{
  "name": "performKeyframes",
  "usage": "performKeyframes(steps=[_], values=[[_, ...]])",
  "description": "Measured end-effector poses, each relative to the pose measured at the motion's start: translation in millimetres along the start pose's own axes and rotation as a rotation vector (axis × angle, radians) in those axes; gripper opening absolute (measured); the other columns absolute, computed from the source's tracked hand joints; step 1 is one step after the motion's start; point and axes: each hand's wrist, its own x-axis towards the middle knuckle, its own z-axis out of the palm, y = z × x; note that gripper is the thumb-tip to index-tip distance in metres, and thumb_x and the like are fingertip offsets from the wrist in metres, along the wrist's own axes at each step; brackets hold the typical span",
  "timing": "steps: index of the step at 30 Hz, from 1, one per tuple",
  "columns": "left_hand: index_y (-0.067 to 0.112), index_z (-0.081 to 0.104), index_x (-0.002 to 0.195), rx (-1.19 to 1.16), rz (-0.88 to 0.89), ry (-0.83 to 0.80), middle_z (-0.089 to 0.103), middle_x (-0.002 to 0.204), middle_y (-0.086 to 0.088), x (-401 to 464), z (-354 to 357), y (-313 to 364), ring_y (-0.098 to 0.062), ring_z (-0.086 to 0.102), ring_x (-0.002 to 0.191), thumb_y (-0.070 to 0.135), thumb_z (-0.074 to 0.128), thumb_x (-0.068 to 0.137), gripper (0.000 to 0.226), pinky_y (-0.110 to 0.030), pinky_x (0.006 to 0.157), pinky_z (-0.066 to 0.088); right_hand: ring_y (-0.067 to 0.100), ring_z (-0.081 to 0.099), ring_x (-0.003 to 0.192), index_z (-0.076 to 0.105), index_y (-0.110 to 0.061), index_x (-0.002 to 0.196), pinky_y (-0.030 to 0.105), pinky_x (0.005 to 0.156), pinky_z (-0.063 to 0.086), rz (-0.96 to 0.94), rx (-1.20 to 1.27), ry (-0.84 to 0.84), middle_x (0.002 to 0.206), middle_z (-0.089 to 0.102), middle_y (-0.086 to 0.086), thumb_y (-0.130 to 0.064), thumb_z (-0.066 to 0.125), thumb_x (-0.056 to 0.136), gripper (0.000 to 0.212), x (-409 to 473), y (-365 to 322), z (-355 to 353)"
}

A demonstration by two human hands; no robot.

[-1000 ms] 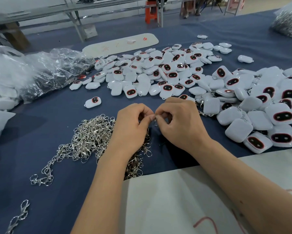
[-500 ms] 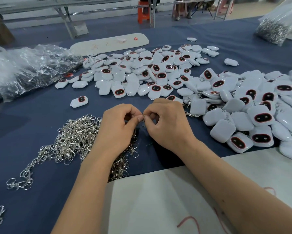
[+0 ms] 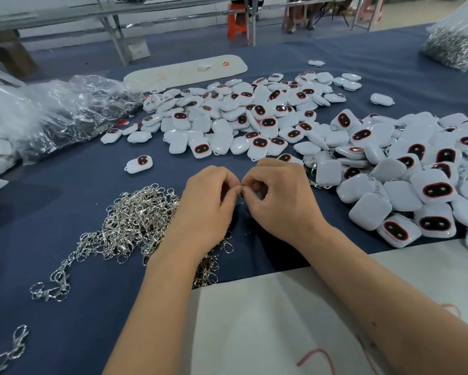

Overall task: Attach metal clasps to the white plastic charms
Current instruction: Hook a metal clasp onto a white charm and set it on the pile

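Both hands, left hand [image 3: 208, 201] and right hand [image 3: 279, 201], pinched one small clasp [image 3: 241, 190] between them, with the nearest loose charm [image 3: 139, 164] lying far-left, closer to the left hand.

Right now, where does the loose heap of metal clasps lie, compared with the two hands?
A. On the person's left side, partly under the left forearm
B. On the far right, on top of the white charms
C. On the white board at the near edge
A: the heap of metal clasps spreads on the blue cloth left of the left hand and runs under that forearm.
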Motion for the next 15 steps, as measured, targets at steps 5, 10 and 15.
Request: performKeyframes(steps=[5, 10, 15], values=[[0.021, 0.065, 0.085, 0.028, 0.021, 0.025, 0.063, 0.089, 0.008, 0.7, 1.1, 3.9, -0.014, 0.06, 0.084, 0.016, 0.068, 0.093, 0.009, -0.045, 0.081, 0.053, 0.016, 0.056, 0.063, 0.072, -0.01, 0.073, 0.036, 0.061, 0.049, -0.003, 0.0, 0.004, 0.071, 0.061, -0.001, -0.004, 0.072, 0.08, 0.009, 0.6, 0.9, 0.3], [0.02, 0.069, 0.088, 0.065, 0.015, 0.029, 0.064, 0.09, 0.006, 1.4, 0.5, 5.8, -0.018, 0.061, 0.086, 0.018, 0.068, 0.093, 0.006, -0.047, 0.083, 0.053, 0.014, 0.055, 0.065, 0.072, -0.009, 0.074, 0.032, 0.062, 0.048, 0.006, 0.006, -0.005, 0.072, 0.061, -0.001, -0.003, 0.072, 0.08, 0.009, 0.3, 1.1, 0.4], [0.019, 0.071, 0.088, 0.074, -0.01, 0.017, 0.067, 0.088, 0.004, 1.4, -1.2, 7.7, -0.02, 0.063, 0.086, 0.017, 0.068, 0.092, 0.006, -0.048, 0.084, 0.053, 0.012, 0.053, 0.065, 0.073, -0.009, 0.076, 0.026, 0.062, 0.044, 0.012, 0.007, -0.029, 0.073, 0.061, -0.002, -0.002, 0.073, 0.08, 0.009, 0.4, 1.8, -1.1]])
